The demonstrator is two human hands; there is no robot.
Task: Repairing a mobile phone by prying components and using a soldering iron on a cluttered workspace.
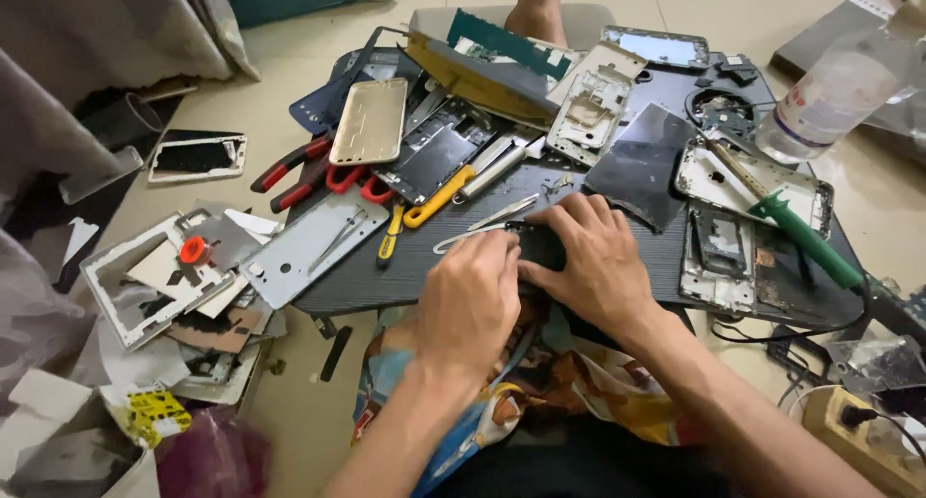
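Tiled floor (318, 392), pale beige, with a low dark tabletop (424, 267) across my lap, its near edge over a colourful patterned cloth (540, 382).

Both my hands are at the near middle of the tabletop, on a small black phone (540, 247). My left hand (470, 300) is curled at its left end, fingers bent inward and closed against it. My right hand (593, 257) lies flat over its right side, fingers (564, 214) spread across the top, pressing down. Most of the phone is hidden beneath my hands, so which face is up I cannot tell.

Just beyond the hands: metal tweezers (482, 223), lying flat, tips to the right. Left of them, a yellow-handled tool (439, 197) and red-handled pliers (294, 165), resting partly off the tabletop edge. A gold phone back cover (368, 122) lies farther back on the left. A silver phone frame (590, 112) lies behind centre.

Right side: a green-handled screwdriver (805, 238), lying diagonally across open phone housings. A clear plastic bottle (834, 93) is at the far right. Off the left edge, on the floor, lies a heap of loose plates and frames (174, 286).
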